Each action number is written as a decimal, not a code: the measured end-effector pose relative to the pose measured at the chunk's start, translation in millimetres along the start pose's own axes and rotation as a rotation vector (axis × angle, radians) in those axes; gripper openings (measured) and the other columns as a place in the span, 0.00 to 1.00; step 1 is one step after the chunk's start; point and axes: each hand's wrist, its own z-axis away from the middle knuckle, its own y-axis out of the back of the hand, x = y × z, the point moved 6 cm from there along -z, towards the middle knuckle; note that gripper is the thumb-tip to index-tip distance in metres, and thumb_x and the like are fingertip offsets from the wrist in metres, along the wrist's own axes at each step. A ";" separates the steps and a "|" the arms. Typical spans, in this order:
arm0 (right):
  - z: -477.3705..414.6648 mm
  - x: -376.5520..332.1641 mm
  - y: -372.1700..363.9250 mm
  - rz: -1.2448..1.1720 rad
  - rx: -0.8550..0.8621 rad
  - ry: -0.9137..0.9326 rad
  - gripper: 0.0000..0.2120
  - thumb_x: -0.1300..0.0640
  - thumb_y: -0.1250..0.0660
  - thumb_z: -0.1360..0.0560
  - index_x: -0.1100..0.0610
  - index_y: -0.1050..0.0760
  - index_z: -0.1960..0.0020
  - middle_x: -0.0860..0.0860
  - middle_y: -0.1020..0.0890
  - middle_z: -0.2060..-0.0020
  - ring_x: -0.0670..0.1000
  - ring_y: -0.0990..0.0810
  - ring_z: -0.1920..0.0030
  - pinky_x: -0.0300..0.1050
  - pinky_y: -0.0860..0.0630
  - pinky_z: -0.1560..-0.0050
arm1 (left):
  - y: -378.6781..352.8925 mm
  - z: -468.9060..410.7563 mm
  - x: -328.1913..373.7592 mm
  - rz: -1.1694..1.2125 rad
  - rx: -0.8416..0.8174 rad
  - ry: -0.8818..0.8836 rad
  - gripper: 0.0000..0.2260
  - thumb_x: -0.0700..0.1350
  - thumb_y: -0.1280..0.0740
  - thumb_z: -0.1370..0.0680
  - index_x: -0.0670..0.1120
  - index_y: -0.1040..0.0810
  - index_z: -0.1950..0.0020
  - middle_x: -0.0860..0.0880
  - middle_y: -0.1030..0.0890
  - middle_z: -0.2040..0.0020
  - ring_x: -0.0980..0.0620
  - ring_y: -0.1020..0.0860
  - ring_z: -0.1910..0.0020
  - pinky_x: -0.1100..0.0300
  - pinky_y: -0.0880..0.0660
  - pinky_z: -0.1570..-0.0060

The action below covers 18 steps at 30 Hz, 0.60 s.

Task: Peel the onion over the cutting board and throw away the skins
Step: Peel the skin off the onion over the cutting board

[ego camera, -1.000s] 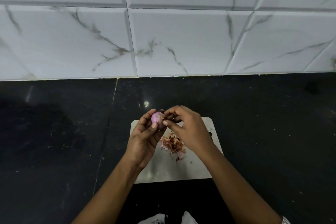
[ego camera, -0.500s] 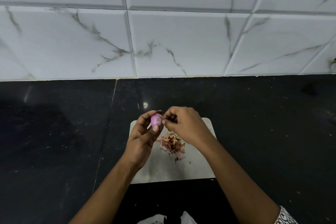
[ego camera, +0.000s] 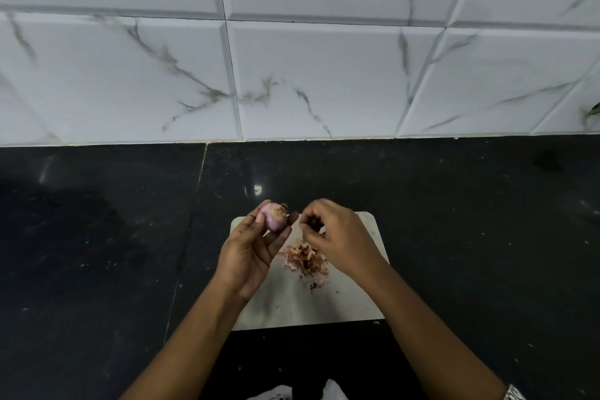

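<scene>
We see the onion (ego camera: 274, 217) first: small, pinkish-purple, mostly bare, w/ brown bits clinging at its upper right end. It's held in the fingertips of the left hand (ego camera: 250, 250), thumb & fingers curled round it, up over the far-left part of the cutting board (ego camera: 357, 302). The right hand (ego camera: 337, 237) is just beside it but not touching, fingers curled in toward the thumb. We can't tell if a scrap of skin is pinched there or nothing at all. Under that hand a pile of skins (ego camera: 306, 261) lies approx. mid-board. The board rests on a black counter (ego camera: 97, 253), w/ a marble-look tile wall (ego camera: 324, 81) behind.

Our read is that we're in the peeling step & it's nearly done. The next move prob. calls for the right fingers to go back to the brown end & pick off the last flecks, letting them fall on the pile, while the left hand turns the onion to check all round. After that the onion goes down & the skins get gathered & binned. We see no bin from here.
</scene>
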 end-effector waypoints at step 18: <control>22.9 31.2 -28.7 0.137 -0.255 -0.299 0.08 0.60 0.33 0.27 0.53 0.22 0.48 0.48 0.24 0.47 0.48 0.23 0.48 0.40 0.26 0.48 | 17.5 -6.6 -18.4 -0.035 0.125 0.085 0.14 0.45 0.41 0.21 0.39 0.24 0.40 0.40 0.19 0.45 0.46 0.19 0.51 0.60 0.19 0.56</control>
